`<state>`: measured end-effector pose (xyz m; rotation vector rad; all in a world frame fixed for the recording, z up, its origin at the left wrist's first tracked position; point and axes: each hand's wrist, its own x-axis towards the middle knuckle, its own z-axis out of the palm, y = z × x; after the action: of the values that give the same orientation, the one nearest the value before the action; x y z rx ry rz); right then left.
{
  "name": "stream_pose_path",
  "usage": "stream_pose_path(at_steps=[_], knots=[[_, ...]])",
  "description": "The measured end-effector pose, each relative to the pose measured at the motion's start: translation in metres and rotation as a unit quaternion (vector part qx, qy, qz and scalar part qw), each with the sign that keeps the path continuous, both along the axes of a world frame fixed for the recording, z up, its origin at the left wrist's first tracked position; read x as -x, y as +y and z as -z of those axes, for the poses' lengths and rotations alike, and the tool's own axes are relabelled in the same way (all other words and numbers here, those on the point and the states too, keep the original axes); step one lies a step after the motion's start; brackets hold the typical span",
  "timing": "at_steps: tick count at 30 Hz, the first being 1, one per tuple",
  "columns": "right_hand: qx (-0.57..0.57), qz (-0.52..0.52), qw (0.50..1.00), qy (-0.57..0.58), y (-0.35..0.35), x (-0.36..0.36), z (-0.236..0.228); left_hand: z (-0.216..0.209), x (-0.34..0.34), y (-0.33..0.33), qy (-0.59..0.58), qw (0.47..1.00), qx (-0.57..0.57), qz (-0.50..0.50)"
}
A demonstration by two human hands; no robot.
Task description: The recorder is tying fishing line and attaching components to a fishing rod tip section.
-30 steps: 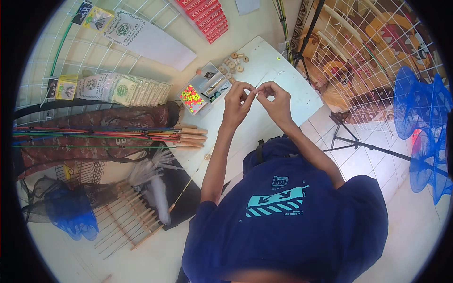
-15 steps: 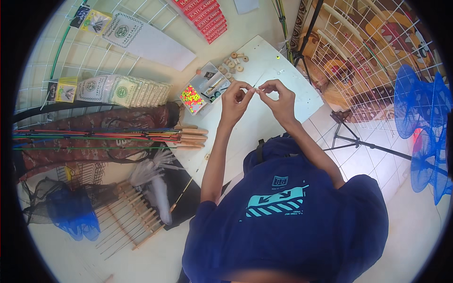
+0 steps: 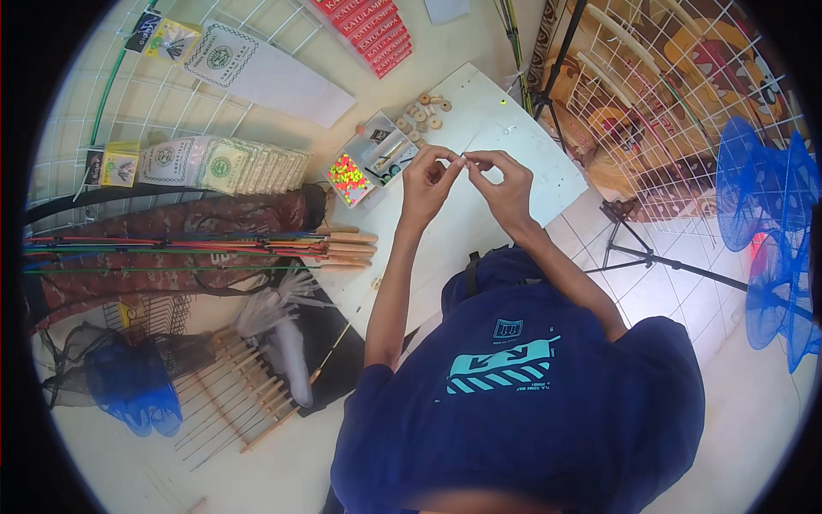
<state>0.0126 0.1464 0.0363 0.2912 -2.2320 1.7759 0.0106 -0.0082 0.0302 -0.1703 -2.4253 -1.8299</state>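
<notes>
Above the white table (image 3: pixel 522 201), my left hand (image 3: pixel 425 182) and my right hand (image 3: pixel 503 184) meet fingertip to fingertip. Each hand is closed in a pinch of thumb and forefinger. A thin, pale, needle-like piece (image 3: pixel 472 142) sticks up from where the fingertips touch; its lower end is hidden by them. What exactly it is, and which hand grips it, I cannot make out. Left of my left hand stands a compartment box (image 3: pixel 383 147) with small tools in it. One section holds many bright red, orange and yellow beads (image 3: pixel 348 178).
Wooden spools (image 3: pixel 435 122) lie beyond the box. To the left are fishing rods (image 3: pixel 342 249) with wooden handles, a camouflage bag (image 3: pixel 184 223) and a wooden rack (image 3: pixel 248 385). A black stand (image 3: pixel 646 257) and blue nets (image 3: pixel 762 231) are at the right. A small yellow-green bead (image 3: pixel 503 102) rests on the far table.
My right hand has shifted slightly left, closer to my left hand, with its fingers now bunched over the left fingertips. The left hand has stayed nearly still.
</notes>
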Motion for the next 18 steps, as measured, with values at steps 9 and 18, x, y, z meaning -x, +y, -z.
stream_pose_path(at_steps=[9,18], knots=[[0.028,0.002,0.999,-0.025,-0.0037,0.0007,0.0051,-0.0058,0.0004,0.0033,-0.005,1.0,0.006,-0.016],[0.038,-0.004,0.997,-0.065,-0.007,0.0052,0.0094,-0.0096,0.0004,0.0064,0.026,0.999,0.03,-0.033]])
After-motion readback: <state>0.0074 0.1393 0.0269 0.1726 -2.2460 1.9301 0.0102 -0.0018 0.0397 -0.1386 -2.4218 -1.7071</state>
